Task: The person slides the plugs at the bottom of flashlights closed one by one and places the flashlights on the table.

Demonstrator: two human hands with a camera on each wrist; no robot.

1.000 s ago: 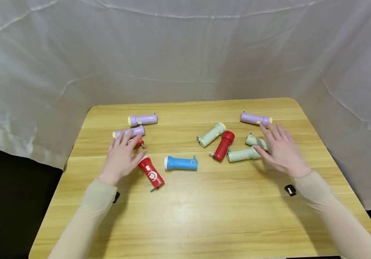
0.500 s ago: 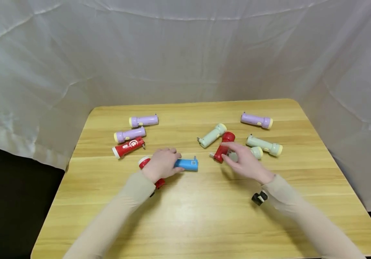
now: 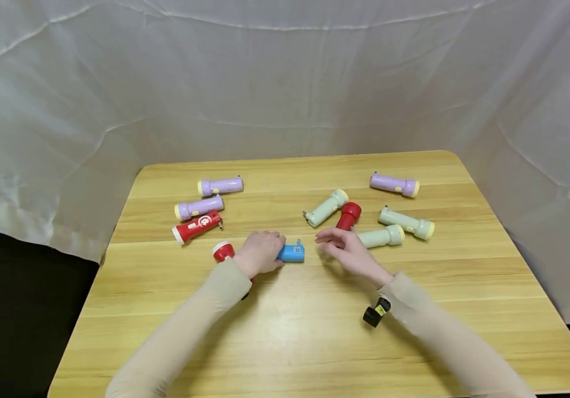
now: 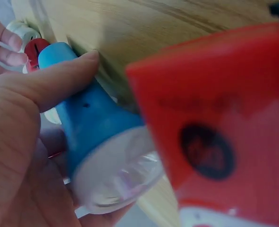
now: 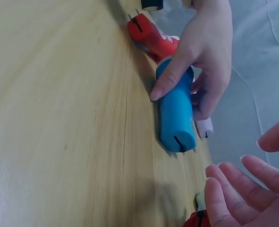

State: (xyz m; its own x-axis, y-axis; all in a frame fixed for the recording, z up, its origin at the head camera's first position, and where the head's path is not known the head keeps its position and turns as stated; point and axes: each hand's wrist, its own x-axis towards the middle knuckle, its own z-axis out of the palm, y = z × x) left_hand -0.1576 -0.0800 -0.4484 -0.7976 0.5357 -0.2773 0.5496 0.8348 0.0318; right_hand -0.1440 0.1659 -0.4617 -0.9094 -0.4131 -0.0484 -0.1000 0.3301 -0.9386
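My left hand (image 3: 260,254) grips a blue flashlight (image 3: 292,253) lying on the table, thumb on one side and fingers on the other in the right wrist view. Its white-rimmed lens end shows in the left wrist view. A red flashlight (image 3: 223,251) lies partly hidden under my left wrist and looms large in the left wrist view. My right hand (image 3: 347,250) hovers right of the blue flashlight's tail, fingers slightly bent and holding nothing. It partly covers a second red flashlight (image 3: 349,214), beside a pale green flashlight (image 3: 379,237).
Two purple flashlights (image 3: 219,186) and a red flashlight (image 3: 198,225) lie at the left. Farther right are two more pale green flashlights (image 3: 406,223) and a purple flashlight (image 3: 394,185). A pale curtain (image 3: 285,83) surrounds the wooden table's (image 3: 305,342) back and sides.
Both hands have moved inward from the sides. My left hand has closed round the blue flashlight. My right hand has passed leftward over the pale green and red flashlights.
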